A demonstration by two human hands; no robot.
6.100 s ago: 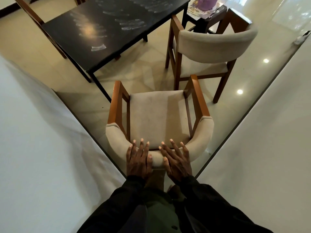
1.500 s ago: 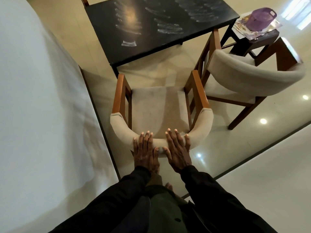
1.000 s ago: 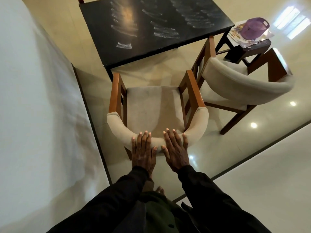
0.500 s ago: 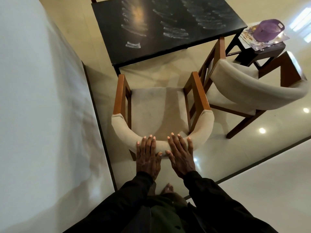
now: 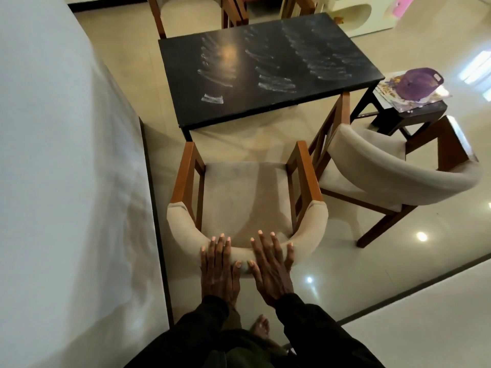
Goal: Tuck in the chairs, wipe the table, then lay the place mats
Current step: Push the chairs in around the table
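Before the table (image 5: 268, 107), left hand (image 5: 219, 273) and right hand (image 5: 271, 272) (flat) press the chair (image 5: 244, 197).

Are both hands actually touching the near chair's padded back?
Touching. The head view shows the left hand and right hand lying flat on the padded back, fingers straight over its top edge.
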